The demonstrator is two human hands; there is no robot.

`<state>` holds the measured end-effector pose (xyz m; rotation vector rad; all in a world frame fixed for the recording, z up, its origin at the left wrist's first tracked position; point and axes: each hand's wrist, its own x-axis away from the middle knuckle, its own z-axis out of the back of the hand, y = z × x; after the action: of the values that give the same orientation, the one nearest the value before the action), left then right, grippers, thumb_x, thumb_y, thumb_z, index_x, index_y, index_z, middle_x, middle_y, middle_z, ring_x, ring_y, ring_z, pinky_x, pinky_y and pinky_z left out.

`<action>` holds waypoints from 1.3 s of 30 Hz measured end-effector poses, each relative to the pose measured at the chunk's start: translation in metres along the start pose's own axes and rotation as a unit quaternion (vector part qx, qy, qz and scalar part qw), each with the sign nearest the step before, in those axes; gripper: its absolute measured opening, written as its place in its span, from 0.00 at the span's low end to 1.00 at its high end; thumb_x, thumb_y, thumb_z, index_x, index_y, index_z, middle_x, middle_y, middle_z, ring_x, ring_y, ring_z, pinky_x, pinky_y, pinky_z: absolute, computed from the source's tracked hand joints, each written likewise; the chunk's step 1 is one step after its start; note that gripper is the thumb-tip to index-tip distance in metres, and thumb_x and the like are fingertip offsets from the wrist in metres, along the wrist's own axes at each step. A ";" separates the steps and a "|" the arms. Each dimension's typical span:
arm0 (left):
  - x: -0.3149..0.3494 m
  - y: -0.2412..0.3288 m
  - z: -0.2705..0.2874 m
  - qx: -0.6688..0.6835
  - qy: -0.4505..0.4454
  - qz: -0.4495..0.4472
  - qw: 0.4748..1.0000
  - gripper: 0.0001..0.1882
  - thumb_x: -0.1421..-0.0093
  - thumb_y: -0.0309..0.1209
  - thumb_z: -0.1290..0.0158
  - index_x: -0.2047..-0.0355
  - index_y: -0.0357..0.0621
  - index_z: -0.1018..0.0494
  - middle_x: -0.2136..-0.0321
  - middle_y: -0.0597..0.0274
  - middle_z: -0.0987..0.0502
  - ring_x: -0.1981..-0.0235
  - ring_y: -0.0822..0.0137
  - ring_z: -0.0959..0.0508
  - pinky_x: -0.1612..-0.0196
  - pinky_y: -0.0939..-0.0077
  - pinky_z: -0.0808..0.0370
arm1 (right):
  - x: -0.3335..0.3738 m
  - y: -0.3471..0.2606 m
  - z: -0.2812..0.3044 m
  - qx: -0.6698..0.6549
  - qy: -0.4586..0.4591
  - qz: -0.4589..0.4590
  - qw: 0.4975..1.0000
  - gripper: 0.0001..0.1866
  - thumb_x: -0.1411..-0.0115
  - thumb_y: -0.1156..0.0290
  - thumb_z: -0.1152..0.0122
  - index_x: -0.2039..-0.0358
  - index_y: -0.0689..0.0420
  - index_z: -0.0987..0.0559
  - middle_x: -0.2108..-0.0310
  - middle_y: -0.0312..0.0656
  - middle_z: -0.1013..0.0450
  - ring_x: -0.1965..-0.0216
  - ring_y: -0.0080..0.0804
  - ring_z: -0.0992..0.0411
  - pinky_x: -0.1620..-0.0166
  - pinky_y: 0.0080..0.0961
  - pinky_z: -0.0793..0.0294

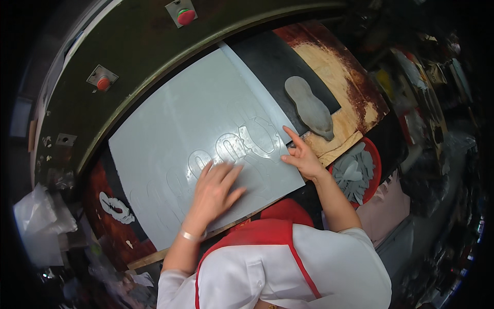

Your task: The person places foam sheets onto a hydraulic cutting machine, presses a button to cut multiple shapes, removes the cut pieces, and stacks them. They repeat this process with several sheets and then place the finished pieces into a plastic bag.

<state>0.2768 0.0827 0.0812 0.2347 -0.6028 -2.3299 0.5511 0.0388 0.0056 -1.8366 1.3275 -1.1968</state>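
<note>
- Sheet (175,118), pale grey and glossy, lies flat before the person, curved outlines (227,146) marking its nearer part.
- Left hand (213,189), blurred, over it, fingers spread; contact unclear.
- Right hand (303,157) at its right edge, index finger extended, thumb apart.

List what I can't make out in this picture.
Head view: whether the left hand touches the grey sheet; motion blurs it.
Head view: the sheet area beneath that hand; the hand covers it.
Head view: the bottom of the red bowl; grey pieces cover it.
Head view: the far-right clutter; darkness and blur.
</note>
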 end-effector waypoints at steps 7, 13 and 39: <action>-0.094 -0.009 -0.054 0.041 0.129 -0.117 0.984 0.28 0.52 0.28 0.43 0.47 0.46 0.30 0.45 0.49 0.33 0.38 0.48 0.39 0.36 0.46 0.48 | 0.009 -0.002 -0.007 -0.095 -0.065 0.018 0.993 0.48 0.45 0.84 0.43 0.31 0.51 0.60 0.51 0.47 0.29 0.55 0.27 0.29 0.52 0.24 0.28; -0.104 -0.044 0.008 0.339 0.289 0.149 0.883 0.20 0.33 0.42 0.60 0.57 0.38 0.27 0.61 0.52 0.24 0.57 0.58 0.26 0.50 0.67 0.32 | 0.037 0.023 0.001 0.192 0.106 -0.034 0.975 0.10 0.47 0.76 0.36 0.64 0.65 0.21 0.75 0.35 0.25 0.73 0.17 0.31 0.70 0.17 0.32; -0.015 -0.022 -0.080 0.170 0.126 -0.216 0.953 0.33 0.49 0.40 0.37 0.46 0.39 0.35 0.48 0.50 0.29 0.45 0.49 0.30 0.40 0.53 0.37 | 0.058 0.084 -0.101 -0.366 0.145 0.060 0.917 0.21 0.32 0.65 0.56 0.42 0.61 0.37 0.43 0.45 0.36 0.41 0.40 0.38 0.41 0.40 0.38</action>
<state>0.3009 0.0792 0.0006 0.8884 -0.8915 -2.5315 0.4307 -0.0388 -0.0015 -2.0563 2.2553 -0.9992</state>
